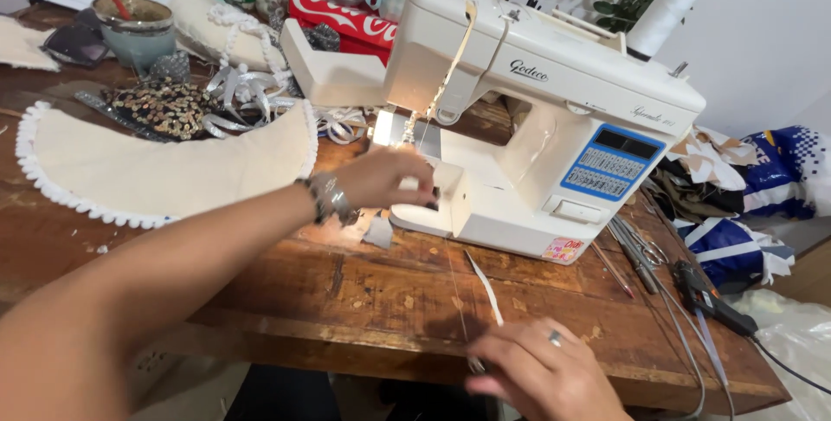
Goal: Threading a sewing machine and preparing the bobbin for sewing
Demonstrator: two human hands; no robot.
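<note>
Sewing machine (pixel 554 118): cream-white housing, with a blue control panel (pixel 610 166) bearing pale grey keys. Table (pixel 363 282): reddish-brown wood, worn and flecked with lighter spots. Curved fabric piece (pixel 156 166): off-white, edged with small white pom-poms. Beaded piece (pixel 164 108): black and gold speckle. Bowl (pixel 134 27): pale teal glaze, brown rim. Box (pixel 346 19): red with white lettering. Bracelet (pixel 329 198) (on the left wrist): silver-grey. Folded cloth (pixel 762 187): blue, white and tan print.
</note>
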